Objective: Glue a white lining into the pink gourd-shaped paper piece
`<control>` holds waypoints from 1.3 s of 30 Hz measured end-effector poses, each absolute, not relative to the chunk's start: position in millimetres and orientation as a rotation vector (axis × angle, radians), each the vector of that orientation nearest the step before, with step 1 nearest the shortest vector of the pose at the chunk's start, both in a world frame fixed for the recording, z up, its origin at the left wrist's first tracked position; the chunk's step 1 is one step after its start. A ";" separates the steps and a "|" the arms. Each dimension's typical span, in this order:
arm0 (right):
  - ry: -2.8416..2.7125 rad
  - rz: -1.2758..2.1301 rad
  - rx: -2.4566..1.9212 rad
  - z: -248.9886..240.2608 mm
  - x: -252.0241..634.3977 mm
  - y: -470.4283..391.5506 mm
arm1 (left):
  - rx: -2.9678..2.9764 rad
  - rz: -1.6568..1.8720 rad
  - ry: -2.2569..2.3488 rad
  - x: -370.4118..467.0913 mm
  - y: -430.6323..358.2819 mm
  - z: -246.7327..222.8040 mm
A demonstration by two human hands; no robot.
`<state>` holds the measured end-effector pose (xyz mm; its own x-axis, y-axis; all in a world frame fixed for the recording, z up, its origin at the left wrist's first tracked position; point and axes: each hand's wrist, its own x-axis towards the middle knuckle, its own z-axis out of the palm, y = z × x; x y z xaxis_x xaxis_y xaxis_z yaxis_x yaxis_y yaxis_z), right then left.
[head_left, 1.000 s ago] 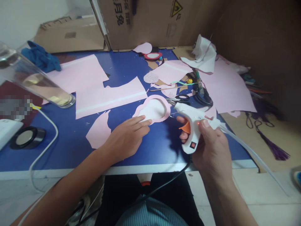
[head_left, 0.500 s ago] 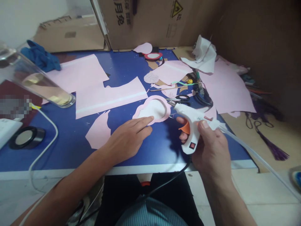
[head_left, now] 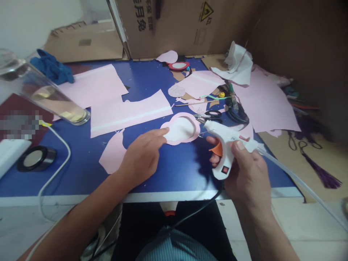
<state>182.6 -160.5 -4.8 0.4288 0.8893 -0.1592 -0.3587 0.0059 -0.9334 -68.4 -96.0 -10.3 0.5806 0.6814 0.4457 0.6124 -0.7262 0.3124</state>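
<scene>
On the blue tabletop (head_left: 174, 174) lies a pink scalloped frame (head_left: 197, 133) with a white middle (head_left: 181, 129). My left hand (head_left: 144, 154) touches the left edge of this piece, its fingertips closed together there; whether they pinch the edge is hard to tell. My right hand (head_left: 244, 166) is wrapped round a white glue gun (head_left: 225, 145) with an orange trigger (head_left: 216, 148). The gun's nozzle points left, just right of the pink frame. Black-handled scissors (head_left: 213, 114) lie behind the nozzle.
Pink sheets (head_left: 130, 112) spread over the left and middle. A clear bottle (head_left: 62, 99), black tape roll (head_left: 36, 158) and white cable (head_left: 61, 168) are at the left. A crumpled white sheet (head_left: 237, 67) and purple tassel (head_left: 322, 170) are at the right. Cardboard (head_left: 174, 29) stands behind.
My left hand's fingers have drawn back left from the white middle to the frame's left edge. My right hand still holds the glue gun. The whole view has shifted slightly.
</scene>
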 end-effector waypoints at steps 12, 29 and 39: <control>-0.551 1.076 -1.169 -5.1 184.3 -161.6 | 2.901 0.589 1.149 -68.6 -95.2 -12.3; -0.581 1.028 -1.131 -4.0 183.1 -158.9 | 2.868 0.460 1.035 -56.5 -92.1 -6.2; -0.561 1.049 -1.121 -5.1 183.9 -162.3 | 2.573 0.687 1.267 -81.5 -98.9 -9.6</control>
